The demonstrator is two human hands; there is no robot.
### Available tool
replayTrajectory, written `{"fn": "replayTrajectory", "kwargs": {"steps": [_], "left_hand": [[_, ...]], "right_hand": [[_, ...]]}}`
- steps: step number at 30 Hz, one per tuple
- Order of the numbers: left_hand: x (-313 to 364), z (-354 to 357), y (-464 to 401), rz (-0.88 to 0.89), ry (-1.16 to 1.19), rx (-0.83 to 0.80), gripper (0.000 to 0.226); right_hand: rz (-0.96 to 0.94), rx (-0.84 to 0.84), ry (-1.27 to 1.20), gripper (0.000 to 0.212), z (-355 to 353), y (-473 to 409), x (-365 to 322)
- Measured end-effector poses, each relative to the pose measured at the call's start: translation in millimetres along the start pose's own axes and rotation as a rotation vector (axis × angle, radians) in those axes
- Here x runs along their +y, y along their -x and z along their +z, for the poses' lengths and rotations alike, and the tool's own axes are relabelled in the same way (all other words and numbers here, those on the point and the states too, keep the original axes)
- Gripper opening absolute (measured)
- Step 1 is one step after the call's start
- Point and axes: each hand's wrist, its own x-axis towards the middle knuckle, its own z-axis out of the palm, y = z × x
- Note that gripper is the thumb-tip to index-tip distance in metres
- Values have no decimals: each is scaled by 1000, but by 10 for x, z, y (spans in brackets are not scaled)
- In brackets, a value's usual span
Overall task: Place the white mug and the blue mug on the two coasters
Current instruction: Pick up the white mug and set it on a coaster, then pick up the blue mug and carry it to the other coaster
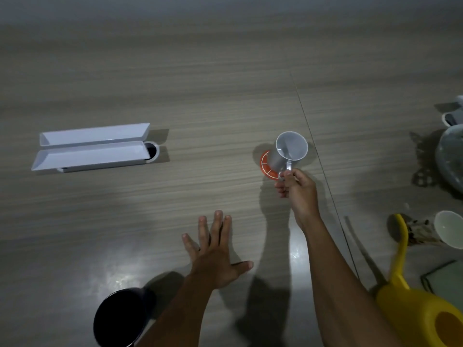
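Note:
The white mug is on or just above an orange coaster with white spokes, right of the table's centre; I cannot tell whether it touches. My right hand grips its handle from the near side. The blue mug, dark inside, stands at the near left edge beside my left forearm. My left hand lies flat on the table with its fingers spread, holding nothing. Only one coaster is visible.
Two long white trays lie side by side at the left over a round cable hole. A yellow watering can, a pale cup and other vessels crowd the right edge. A seam runs down the table near the right.

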Motion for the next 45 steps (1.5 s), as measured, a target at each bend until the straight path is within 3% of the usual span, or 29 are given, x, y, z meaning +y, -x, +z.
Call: {"fn": "replayTrajectory", "kwargs": {"steps": [29,35,37,41,45], "left_hand": [[18,16,-14,-15,27,11,125],[7,47,-9,-15,36,48,125],[2,50,-12,-12,41,53,125],[-24,67,30,38,36,121,123],[-158,188,250,120,-36,250,100]], "right_hand": [[-10,12,32,24,2,-10,61],[13,53,9,7,-21,129,32],[37,83,1,15,-46,269,56],[64,41,144,12,-139,727,226],[-19,-93,404,12,-164,1296,407]]}}
